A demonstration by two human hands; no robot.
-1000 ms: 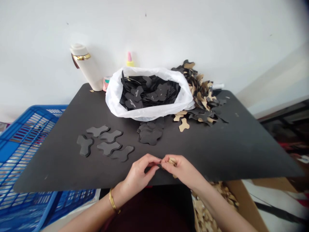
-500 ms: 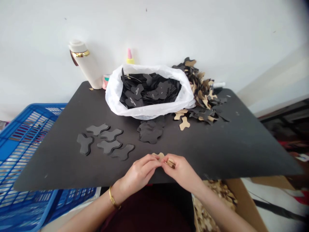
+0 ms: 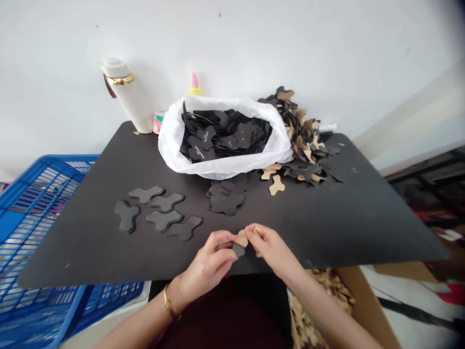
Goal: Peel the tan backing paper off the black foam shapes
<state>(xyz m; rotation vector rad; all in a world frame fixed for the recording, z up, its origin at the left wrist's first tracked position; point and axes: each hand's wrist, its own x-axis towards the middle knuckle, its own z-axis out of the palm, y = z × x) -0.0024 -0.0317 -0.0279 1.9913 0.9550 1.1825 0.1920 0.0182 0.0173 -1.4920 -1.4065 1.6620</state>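
Near the front edge of the table, my left hand pinches a dark grey three-lobed piece between thumb and fingers. A tan backing sheet stands partly off this piece, its far side pinched by my right hand. More tan paper shows among my right fingers; how much is tucked there I cannot tell. To the left lie several grey three-lobed pieces in small overlapping stacks. Beyond my hands is a heap of black pieces.
A white plastic bag full of black pieces stands at the back. Right of it is a pile of black and tan pieces. A white flask is back left, a blue basket left, and a box of tan scraps below right.
My hands have drawn slightly apart. The tan backing sheet is lifted further, and the dark grey piece beneath it now shows.
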